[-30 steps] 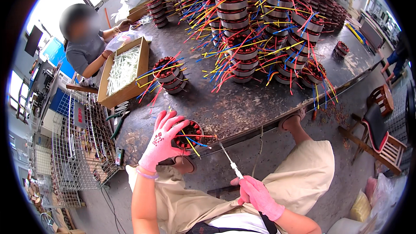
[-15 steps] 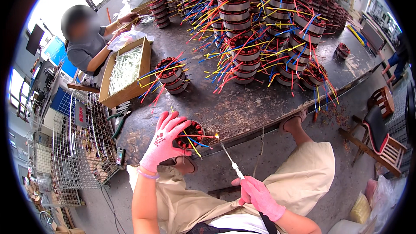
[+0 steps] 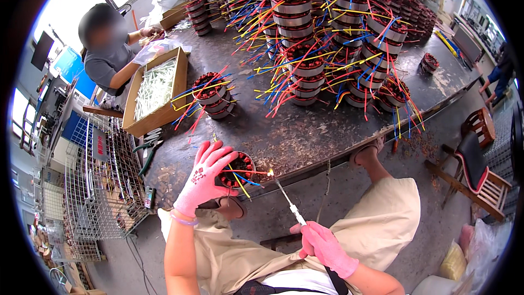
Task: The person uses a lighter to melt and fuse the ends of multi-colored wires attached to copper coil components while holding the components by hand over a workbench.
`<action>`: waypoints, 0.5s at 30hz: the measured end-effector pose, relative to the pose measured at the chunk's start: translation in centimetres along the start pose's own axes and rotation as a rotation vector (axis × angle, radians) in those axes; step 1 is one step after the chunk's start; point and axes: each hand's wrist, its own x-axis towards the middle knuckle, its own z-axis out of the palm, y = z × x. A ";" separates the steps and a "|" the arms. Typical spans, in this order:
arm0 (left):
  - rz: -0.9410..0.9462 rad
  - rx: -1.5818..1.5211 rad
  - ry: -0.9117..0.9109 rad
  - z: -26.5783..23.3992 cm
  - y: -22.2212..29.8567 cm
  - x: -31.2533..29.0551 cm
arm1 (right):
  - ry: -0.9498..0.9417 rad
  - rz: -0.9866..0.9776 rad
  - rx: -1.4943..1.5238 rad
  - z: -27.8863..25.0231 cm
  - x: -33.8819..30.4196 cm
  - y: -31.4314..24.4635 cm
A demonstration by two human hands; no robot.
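My left hand (image 3: 204, 177), in a pink glove, is closed around a motor stator (image 3: 244, 161) at the near table edge. Its fingers lie over the far side, with the thumb below. Red, blue and yellow lead wires (image 3: 248, 171) stick out of the stator to the right. A bright orange-white spot glows at the red wire's end. My right hand (image 3: 327, 247), also pink-gloved, grips a soldering iron (image 3: 296, 214) by its pale handle. The iron points up and left, its thin metal tip just below the glowing wire end.
Tall stacks of wired stators (image 3: 295, 38) fill the table's far side. A shorter stator stack (image 3: 210, 95) stands nearer, by a wooden box (image 3: 182, 79) of white sleeves. Pliers (image 3: 148, 155) lie at the left edge near a wire rack (image 3: 103, 180). A co-worker (image 3: 106, 49) sits at far left.
A slight gap now shows between the iron's tip and the glowing wire end. My left hand keeps the same hold on the stator. The co-worker's hands have shifted slightly.
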 end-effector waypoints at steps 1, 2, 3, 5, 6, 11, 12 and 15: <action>0.002 0.002 0.000 0.0 0.0 0.0 | 0.005 0.001 0.002 0.0 0.0 0.0; 0.004 0.004 0.000 0.0 0.0 0.0 | 0.007 0.000 -0.007 0.0 -0.1 -0.1; 0.005 0.007 0.001 0.0 -0.1 0.0 | 0.008 -0.001 -0.017 0.1 -0.2 -0.3; 0.005 0.000 -0.005 -0.1 -0.1 0.1 | 0.009 -0.003 -0.037 0.1 -0.3 -0.5; 0.005 -0.002 -0.007 -0.1 -0.1 0.1 | 0.009 -0.005 -0.047 0.0 -0.3 -0.4; 0.002 -0.003 -0.011 -0.1 -0.1 0.1 | 0.004 -0.009 -0.058 0.0 -0.1 -0.3; 0.001 -0.001 -0.009 -0.1 -0.2 0.0 | 0.000 -0.009 -0.065 0.1 0.0 -0.3; -0.003 -0.004 -0.024 -0.3 -0.1 0.0 | -0.005 -0.003 -0.052 -0.1 0.0 -0.1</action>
